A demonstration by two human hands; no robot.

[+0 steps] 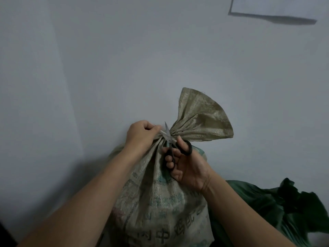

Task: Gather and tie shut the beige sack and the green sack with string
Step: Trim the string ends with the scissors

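The beige woven sack (pixel 160 202) stands in front of me, its neck gathered and bound, the loose top (pixel 199 118) fanning out to the upper right. My left hand (pixel 140 134) pinches a pale end of string (pixel 162 132) at the neck and pulls it to the left. My right hand (pixel 188 168) grips black-handled scissors (pixel 178 148), whose blades are parted around the string beside the knot. The green sack (pixel 267 211) lies at the lower right, its mouth loose and crumpled.
A plain pale wall (pixel 124 59) fills the background behind the sacks. A white rectangular panel (pixel 284 6) casts a dark shadow at the top right. A dark edge (pixel 5 234) shows at the bottom left corner.
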